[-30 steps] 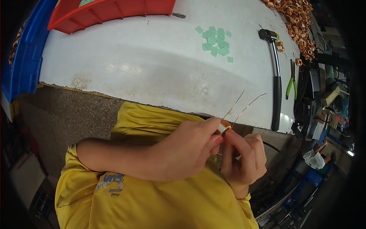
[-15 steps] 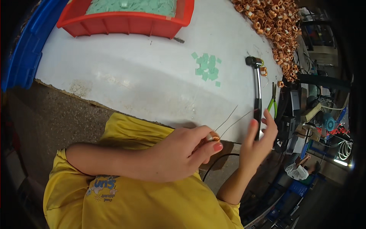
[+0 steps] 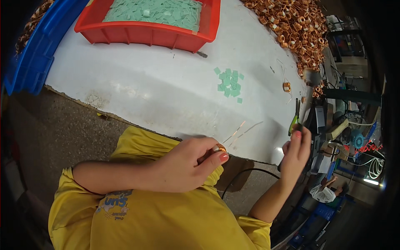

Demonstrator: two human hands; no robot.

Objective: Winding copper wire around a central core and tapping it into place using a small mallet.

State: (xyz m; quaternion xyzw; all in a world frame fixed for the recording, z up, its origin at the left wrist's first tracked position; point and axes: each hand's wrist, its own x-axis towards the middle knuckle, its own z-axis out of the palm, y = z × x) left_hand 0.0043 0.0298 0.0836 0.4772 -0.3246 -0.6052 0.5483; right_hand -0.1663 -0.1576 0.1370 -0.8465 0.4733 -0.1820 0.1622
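My left hand [image 3: 187, 164] pinches a small copper wire coil [image 3: 219, 148] between thumb and fingers at the near edge of the white table [image 3: 166, 96]. The coil's two thin leads [image 3: 243, 128] stick out over the table. Off to the right, my right hand [image 3: 296, 152] is closed around the handle of a hammer [image 3: 307, 104]. The hammer's blurred head [image 3: 310, 77] points away from me near the table's right edge.
A red bin [image 3: 150, 35] of small green squares stands at the back, with a blue bin [image 3: 29, 58] on the left. A heap of copper coils [image 3: 291, 21] fills the back right. Loose green squares [image 3: 229, 81], one coil [image 3: 286, 86] and green-handled pliers [image 3: 293, 123] lie nearby.
My right hand left the coil, moved right and took hold of the hammer handle. My left hand kept the coil in the same spot.
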